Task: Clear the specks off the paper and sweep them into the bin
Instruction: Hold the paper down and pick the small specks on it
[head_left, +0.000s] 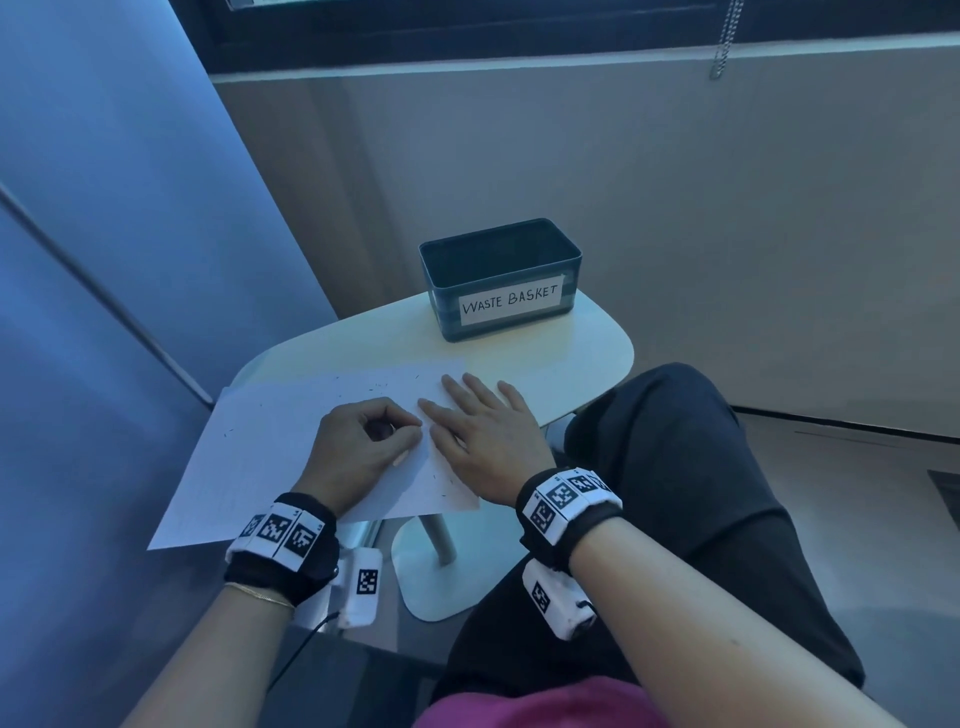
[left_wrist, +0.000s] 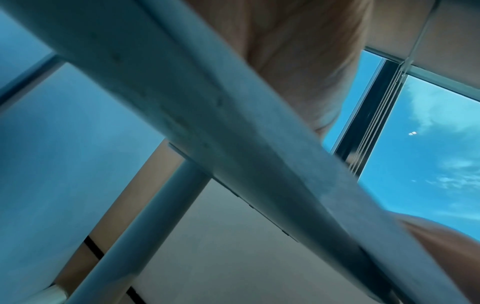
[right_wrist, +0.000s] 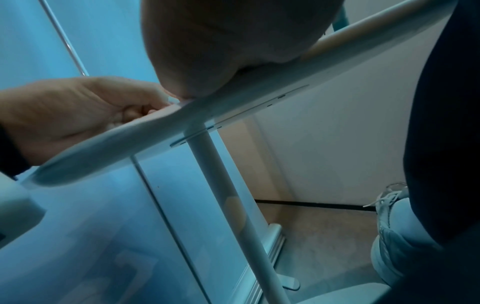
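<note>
The right hand (head_left: 483, 441) lies flat on the paper (head_left: 270, 447) – the left hand (head_left: 358, 447) is curled, pinching something too small to see; specks (head_left: 384, 385) dot the sheet, bin (head_left: 501, 278) straight beyond the right hand

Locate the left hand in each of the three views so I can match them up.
Head: left hand lower centre, fingers curled, resting on the paper.
Left wrist: only the heel of the palm shows, top centre, above the table edge.
Right wrist: left hand at the left edge, fingers curled over the table edge.
Shared landmark: the white table leg.
</note>
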